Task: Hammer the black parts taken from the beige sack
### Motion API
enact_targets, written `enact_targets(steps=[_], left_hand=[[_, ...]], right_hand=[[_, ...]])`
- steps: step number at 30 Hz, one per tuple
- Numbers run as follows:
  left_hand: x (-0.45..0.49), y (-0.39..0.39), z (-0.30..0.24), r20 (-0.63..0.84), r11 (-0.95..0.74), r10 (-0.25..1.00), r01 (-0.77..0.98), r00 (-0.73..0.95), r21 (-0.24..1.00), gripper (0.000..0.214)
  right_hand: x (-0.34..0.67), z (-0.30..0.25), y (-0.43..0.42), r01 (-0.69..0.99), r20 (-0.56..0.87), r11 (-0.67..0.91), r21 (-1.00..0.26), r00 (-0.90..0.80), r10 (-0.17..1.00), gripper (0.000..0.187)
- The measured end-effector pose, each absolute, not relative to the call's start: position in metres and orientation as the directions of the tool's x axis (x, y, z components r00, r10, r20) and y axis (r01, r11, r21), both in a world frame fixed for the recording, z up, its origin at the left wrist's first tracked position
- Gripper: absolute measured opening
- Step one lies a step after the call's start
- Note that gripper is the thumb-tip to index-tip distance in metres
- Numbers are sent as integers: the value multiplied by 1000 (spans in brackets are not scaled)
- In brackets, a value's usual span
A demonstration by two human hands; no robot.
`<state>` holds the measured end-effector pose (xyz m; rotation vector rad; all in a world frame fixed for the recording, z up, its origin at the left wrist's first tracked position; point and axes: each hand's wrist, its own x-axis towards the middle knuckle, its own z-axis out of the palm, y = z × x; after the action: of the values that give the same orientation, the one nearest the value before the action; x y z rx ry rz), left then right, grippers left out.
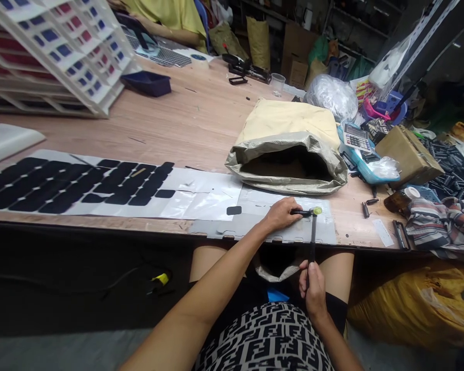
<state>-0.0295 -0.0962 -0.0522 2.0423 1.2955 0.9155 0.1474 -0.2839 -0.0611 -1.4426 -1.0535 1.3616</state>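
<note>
My left hand (283, 214) rests on a grey sheet (216, 228) at the table's front edge, its fingers pinching a slim black plastic piece (301, 212). My right hand (313, 288) is wrapped round the dark handle of a small hammer (313, 232). The hammer's yellow-green head lies at the far end of the black piece; whether they touch I cannot tell. Left of my left hand is a loose black rounded patch (234, 210). White backing sheets (185, 198) with rows of black patches (33, 188) stretch further left.
A beige sack (290, 116) gapes open just behind my hands. Another open bag (276, 265) hangs below the edge. To the right are a calculator (356, 138), a carton (410, 154) and a brown jar (401, 200). A white rack (62, 56) stands left; a yellow-clad person (170, 20) sits across.
</note>
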Motion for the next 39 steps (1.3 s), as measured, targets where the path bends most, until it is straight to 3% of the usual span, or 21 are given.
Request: enact_targets(steps=[10, 19, 25, 33, 36, 39], left_hand=[[-30, -95, -57, 268, -405, 910, 537, 317, 740, 18], [-32, -96, -50, 294, -451, 886, 514, 360, 730, 17], [-39, -139, -41, 402, -598, 795, 478, 455, 643, 15], [-51, -199, -40, 312, -611, 784, 579, 536, 540, 25], [-50, -173, -26, 339, -588, 800, 536, 495, 606, 22], [-40, -119, -9, 389, -491, 871, 560, 301, 667, 17]], right_hand=[[143, -56, -282, 44, -295, -297, -954, 34, 955, 54], [153, -70, -272, -247, -317, -253, -935, 271, 909, 50], [156, -75, -269, -318, -356, -270, -909, 255, 899, 54], [156, -79, -270, -315, -344, -260, -913, 246, 906, 54], [157, -81, -270, -312, -340, -260, -914, 238, 910, 53], [157, -83, -270, -290, -324, -251, -924, 242, 915, 53]])
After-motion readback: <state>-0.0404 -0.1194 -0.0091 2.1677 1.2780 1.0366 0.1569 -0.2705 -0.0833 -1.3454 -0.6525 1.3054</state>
